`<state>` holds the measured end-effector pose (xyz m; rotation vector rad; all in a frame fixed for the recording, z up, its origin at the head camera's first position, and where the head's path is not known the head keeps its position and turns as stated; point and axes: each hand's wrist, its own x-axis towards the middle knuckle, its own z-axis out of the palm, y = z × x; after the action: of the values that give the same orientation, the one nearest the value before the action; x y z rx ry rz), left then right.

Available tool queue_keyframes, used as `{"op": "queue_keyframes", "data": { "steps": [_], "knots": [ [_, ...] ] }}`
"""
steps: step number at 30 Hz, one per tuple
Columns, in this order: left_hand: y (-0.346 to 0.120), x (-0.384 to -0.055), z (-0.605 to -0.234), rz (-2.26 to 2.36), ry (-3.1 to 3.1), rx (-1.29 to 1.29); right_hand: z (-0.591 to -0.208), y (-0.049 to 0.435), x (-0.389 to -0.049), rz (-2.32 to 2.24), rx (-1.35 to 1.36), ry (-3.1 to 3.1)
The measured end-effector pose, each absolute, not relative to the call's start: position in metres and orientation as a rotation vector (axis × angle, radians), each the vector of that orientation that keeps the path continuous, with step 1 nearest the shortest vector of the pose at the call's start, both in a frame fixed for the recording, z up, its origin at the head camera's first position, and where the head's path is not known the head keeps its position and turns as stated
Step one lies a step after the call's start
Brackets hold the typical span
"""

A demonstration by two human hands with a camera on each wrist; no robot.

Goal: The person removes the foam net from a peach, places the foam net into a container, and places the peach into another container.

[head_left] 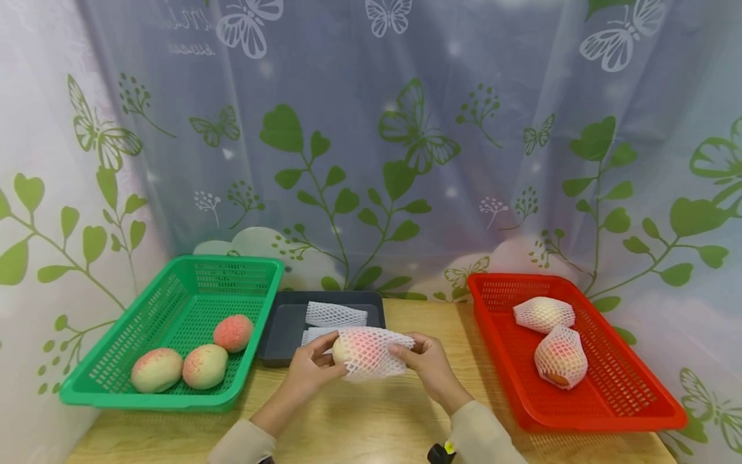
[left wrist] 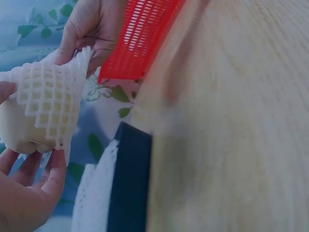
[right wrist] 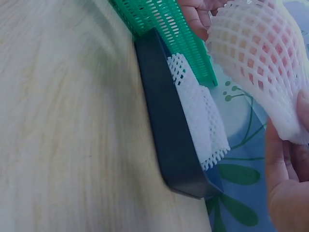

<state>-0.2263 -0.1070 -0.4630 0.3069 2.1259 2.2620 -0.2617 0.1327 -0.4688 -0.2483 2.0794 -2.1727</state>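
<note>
Gripping a rounded yellow-and-pink peach (head_left: 341, 352) above the pale wood-grain desk (head_left: 353, 422), the left hand (head_left: 313, 366) holds one end as the right hand (head_left: 429, 365) pinches the opposite end of its white foam-net sleeve (head_left: 379, 356); a dark-grey rectangular tray (head_left: 286, 330) sits just beyond, before a blue-grey leaf-and-butterfly-print curtain (head_left: 353, 84).

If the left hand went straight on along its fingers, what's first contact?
The pink-and-cream round peach in white foam netting, which the left hand grips. Past that, perhaps the shallow dark-grey rectangular tray, though depth is unclear and the hand might pass above it.
</note>
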Motion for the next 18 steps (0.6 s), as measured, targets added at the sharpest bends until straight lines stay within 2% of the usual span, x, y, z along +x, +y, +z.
{"op": "queue_keyframes", "data": {
  "steps": [11, 18],
  "knots": [
    [-0.131, -0.235, -0.428, 2.226, 2.262, 0.252, -0.447, 0.120, -0.273, -2.228, -0.226, 2.173],
    [-0.163, -0.236, -0.405, 2.168, 2.330, 0.186, -0.435, 0.114, -0.282, -2.256, -0.195, 2.220]
  ]
}}
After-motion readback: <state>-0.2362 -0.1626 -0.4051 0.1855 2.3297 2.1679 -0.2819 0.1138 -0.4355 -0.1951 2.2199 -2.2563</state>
